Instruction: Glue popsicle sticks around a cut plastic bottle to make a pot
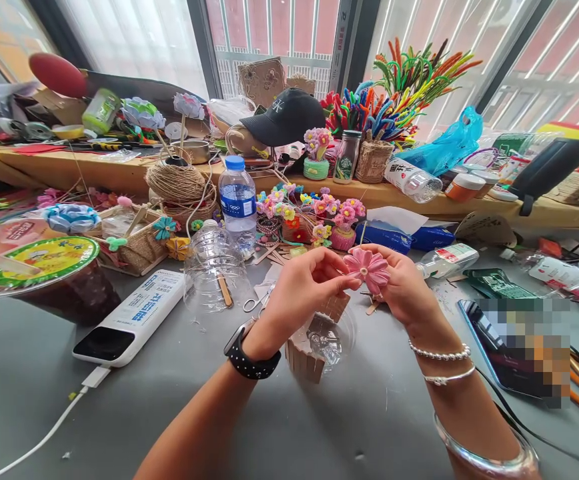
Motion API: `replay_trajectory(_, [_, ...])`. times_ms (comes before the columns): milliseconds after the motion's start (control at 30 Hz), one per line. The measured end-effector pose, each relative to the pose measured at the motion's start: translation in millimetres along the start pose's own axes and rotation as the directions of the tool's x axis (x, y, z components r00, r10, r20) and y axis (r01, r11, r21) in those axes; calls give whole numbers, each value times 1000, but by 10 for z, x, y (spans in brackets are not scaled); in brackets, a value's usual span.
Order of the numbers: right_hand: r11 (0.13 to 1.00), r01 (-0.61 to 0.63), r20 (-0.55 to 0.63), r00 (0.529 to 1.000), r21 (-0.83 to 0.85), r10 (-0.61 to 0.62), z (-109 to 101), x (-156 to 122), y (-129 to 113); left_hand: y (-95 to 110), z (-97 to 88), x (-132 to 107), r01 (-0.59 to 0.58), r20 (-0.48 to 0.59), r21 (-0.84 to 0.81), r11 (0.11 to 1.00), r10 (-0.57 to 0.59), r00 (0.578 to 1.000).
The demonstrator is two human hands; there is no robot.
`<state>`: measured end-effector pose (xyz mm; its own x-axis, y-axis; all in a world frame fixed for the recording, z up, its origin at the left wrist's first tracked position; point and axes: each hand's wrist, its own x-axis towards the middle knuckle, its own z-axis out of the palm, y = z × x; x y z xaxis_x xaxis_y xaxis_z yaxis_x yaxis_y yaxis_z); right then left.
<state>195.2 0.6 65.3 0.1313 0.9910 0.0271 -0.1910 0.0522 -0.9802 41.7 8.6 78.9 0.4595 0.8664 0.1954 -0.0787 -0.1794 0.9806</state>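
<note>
A pink pipe-cleaner flower (367, 268) with a pale centre is held up between both hands above the grey table. My left hand (305, 287), with a black watch on the wrist, pinches it from the left with closed fingers. My right hand (403, 287), wearing bead and silver bracelets, grips the flower from behind and the right. Just below the hands stands a small pot of wooden sticks (314, 347) with a cut clear plastic bottle bottom (327, 339) in it.
A clear cut bottle (214, 270), a water bottle (238, 200), scissors (257, 303) and a white power bank (132, 319) lie to the left. Small flower pots (342, 223) and twine (175, 181) stand behind. A phone (514, 347) lies at right. A shelf holds pipe cleaners (404, 87) and a cap (285, 115).
</note>
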Motion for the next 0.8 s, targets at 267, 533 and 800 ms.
replay_trajectory(267, [974, 145, 26, 989, -174, -142, -104, -44, -82, 25, -58, 2, -59, -89, -8, 998, 58, 994])
replay_trajectory(533, [950, 165, 116, 984, -265, -139, -154, -129, -157, 56, -86, 9, -43, -89, -86, 995, 35, 995])
replay_trajectory(800, [954, 195, 92, 980, -227, -179, -135, -119, -137, 52, -102, 40, -7, -45, -206, 979, -3, 999])
